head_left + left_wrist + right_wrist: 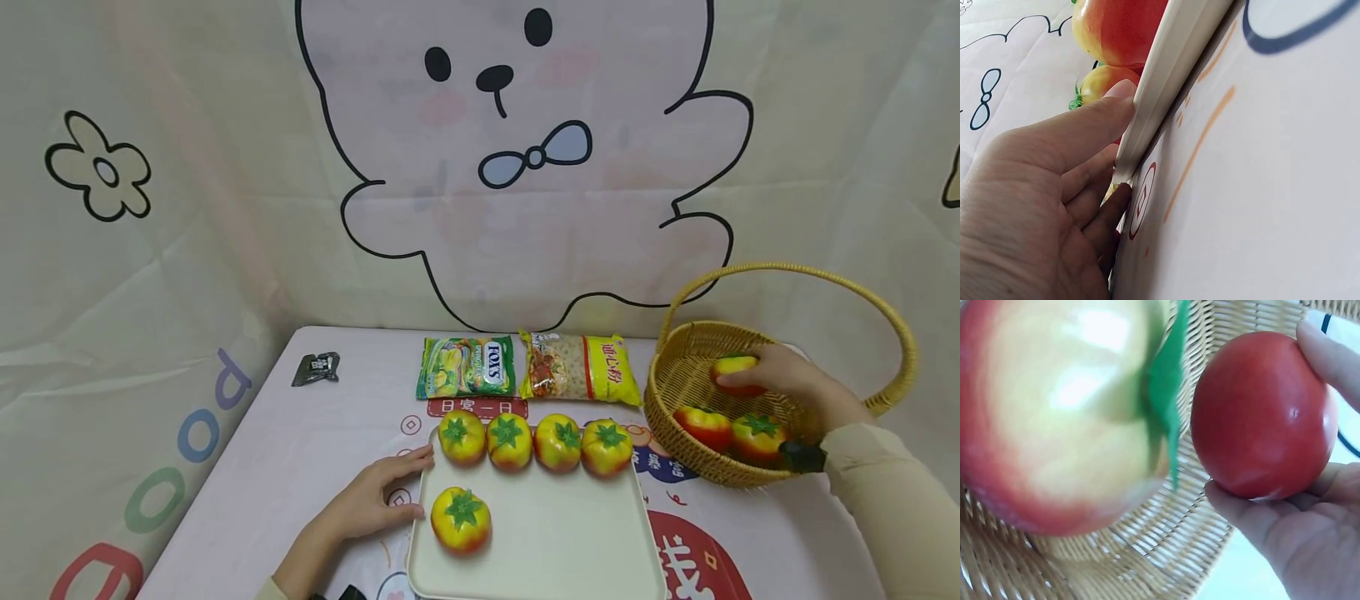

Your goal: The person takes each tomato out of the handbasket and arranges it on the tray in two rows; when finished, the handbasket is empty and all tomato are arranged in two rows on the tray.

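My right hand [795, 375] holds a red-and-yellow tomato [1263, 415] inside the wicker basket [675, 443], thumb and fingers on opposite sides of it. Two more tomatoes with green leafy tops lie below it in the basket; one tomato [1054, 419] looms close in the right wrist view. At the left side of the cream tray [562, 533], my left hand [371, 498] touches the rim with thumb and fingertips, its fingers fairly straight. Along the tray's far edge runs a row of several tomatoes [557, 443], and a single tomato [461, 521] sits near the left side.
Behind the tray lie a green candy bag [467, 367] and a yellow pasta bag [579, 368]. A small black packet [316, 368] is at the table's far left corner. The basket's tall handle [780, 267] arches over the right arm. A printed cloth hangs behind the table.
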{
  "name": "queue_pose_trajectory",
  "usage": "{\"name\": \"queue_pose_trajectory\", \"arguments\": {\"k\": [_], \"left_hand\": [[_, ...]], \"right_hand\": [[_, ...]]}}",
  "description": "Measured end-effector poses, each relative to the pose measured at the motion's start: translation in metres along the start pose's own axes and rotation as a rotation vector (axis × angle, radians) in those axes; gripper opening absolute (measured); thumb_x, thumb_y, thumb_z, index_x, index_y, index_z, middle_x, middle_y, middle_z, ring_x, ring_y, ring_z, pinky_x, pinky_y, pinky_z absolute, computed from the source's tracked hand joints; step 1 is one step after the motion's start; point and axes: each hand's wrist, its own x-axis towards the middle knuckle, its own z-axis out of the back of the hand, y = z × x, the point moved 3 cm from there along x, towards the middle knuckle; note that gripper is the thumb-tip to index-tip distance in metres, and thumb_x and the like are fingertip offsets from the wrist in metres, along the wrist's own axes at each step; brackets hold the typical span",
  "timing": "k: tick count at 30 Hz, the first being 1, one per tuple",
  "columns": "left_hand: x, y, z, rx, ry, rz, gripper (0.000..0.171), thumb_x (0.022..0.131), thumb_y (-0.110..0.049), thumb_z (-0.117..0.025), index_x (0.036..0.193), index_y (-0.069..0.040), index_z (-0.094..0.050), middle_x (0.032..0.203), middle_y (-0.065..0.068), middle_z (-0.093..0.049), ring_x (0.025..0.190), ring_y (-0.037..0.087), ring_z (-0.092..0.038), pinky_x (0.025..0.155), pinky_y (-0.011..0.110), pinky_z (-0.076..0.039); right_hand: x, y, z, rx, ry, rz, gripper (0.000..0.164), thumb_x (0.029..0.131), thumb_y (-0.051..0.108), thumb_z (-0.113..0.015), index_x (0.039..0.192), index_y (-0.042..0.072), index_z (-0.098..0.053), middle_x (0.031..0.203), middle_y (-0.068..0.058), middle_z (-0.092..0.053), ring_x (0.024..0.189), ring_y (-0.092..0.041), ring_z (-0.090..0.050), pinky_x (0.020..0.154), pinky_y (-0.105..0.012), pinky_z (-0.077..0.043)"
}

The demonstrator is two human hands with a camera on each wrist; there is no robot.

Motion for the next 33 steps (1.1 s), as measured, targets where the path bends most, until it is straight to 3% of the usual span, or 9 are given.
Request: {"name": "queue_pose_trajectory", "arguments": {"k": [4, 12, 23, 33], "left_hand": [[0.0, 0.0, 0.0, 0.002, -0.002, 0.004, 0.064, 0.077, -0.045, -0.074, 0.134, -0.023, -0.055, 0.146, -0.01, -0.044, 0.135, 0.022, -0.043, 0.11, 0.051, -0.034], [-0.001, 0.0, 0.0, 0.0, -0.006, 0.012, 0.064, 0.076, -0.045, -0.074, 0.134, -0.024, -0.055, 0.146, -0.011, -0.044, 0.135, 0.023, -0.042, 0.11, 0.052, -0.033], [-0.002, 0.0, 0.0, -0.002, -0.007, 0.011, 0.064, 0.077, -0.044, -0.074, 0.134, -0.024, -0.055, 0.146, -0.011, -0.044, 0.135, 0.023, -0.042, 0.11, 0.052, -0.033], [-0.001, 0.0, 0.0, -0.011, -0.002, 0.013, 0.063, 0.077, -0.044, -0.074, 0.134, -0.025, -0.055, 0.146, -0.011, -0.044, 0.135, 0.023, -0.042, 0.11, 0.052, -0.033]], "right_hand": [[-0.004, 0.01, -0.002, -0.082, -0.044, 0.058, 0.077, 0.083, 0.052, -0.065, 0.124, -0.009, -0.044, 0.103, -0.017, -0.058, 0.094, -0.03, -0.053, 0.073, -0.042, -0.05], [-0.011, 0.028, -0.006, -0.081, -0.103, 0.146, 0.079, 0.082, 0.045, -0.07, 0.126, -0.013, -0.038, 0.106, -0.022, -0.055, 0.09, -0.03, -0.054, 0.071, -0.035, -0.053], [-0.025, 0.047, -0.019, -0.018, -0.144, 0.227, 0.087, 0.082, 0.042, -0.07, 0.142, -0.002, -0.025, 0.128, -0.029, -0.042, 0.109, -0.043, -0.047, 0.086, -0.06, -0.051], [-0.043, 0.066, -0.04, 0.064, -0.16, 0.246, 0.09, 0.083, 0.037, -0.071, 0.148, 0.004, -0.017, 0.134, -0.031, -0.035, 0.111, -0.046, -0.044, 0.085, -0.064, -0.049]]}}
